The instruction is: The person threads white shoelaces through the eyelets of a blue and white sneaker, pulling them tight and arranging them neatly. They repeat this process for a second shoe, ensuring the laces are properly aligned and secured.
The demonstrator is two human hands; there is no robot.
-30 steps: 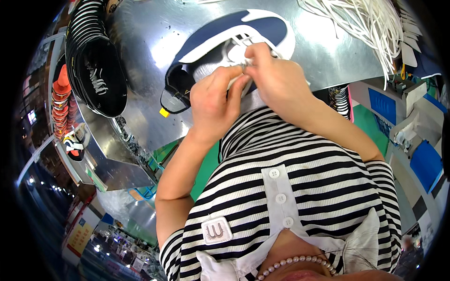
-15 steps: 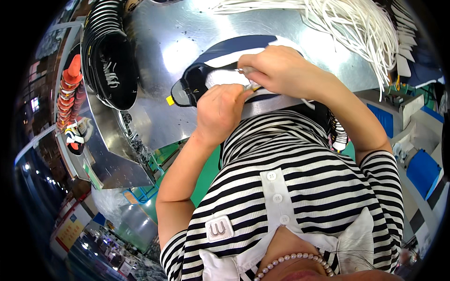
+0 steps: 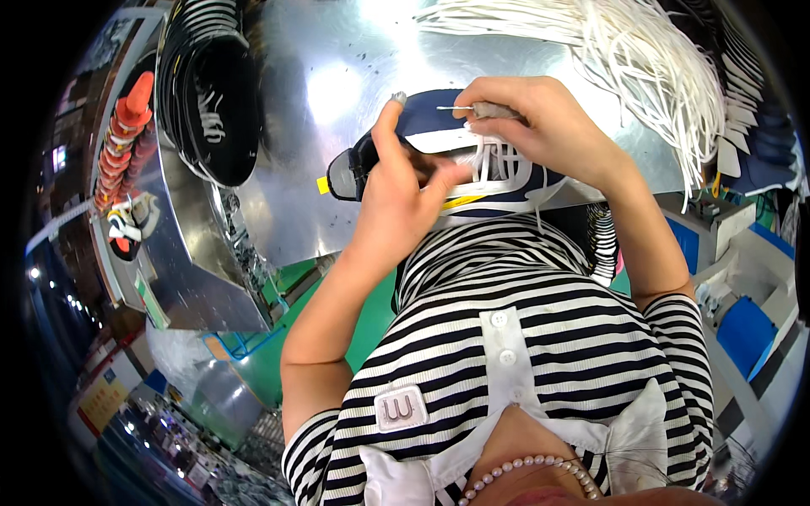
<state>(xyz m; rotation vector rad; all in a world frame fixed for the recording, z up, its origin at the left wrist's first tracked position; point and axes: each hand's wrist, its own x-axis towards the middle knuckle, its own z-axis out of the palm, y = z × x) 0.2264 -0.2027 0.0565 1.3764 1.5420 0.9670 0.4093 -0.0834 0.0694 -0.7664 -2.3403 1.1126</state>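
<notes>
A navy and white shoe upper (image 3: 434, 142) lies on the metal table close to my body, its toe part to the right. White lace (image 3: 499, 164) crosses its eyelet area, and a loose end hangs at the near edge. My left hand (image 3: 401, 181) is at the shoe opening, index finger stretched away with a grey cover on its tip, thumb apart and pointing right; its other fingers are partly hidden and blurred. Above the laces, my right hand (image 3: 540, 118) is closed around the grey wrapped handle of a thin metal pick (image 3: 485, 110), its shaft pointing left.
A large bundle of white laces (image 3: 624, 67) lies at the far right of the metal table (image 3: 295, 169). Nested black shoe uppers (image 3: 215, 110) stand at the left. Beyond the table's left side are stacked orange-red shoe pieces (image 3: 126, 135) and a blue chair (image 3: 747, 337) is at right.
My hands have moved apart from their meeting point over the shoe. The left index finger has stretched out, the pick in the right hand now shows, and the laced eyelet area is uncovered.
</notes>
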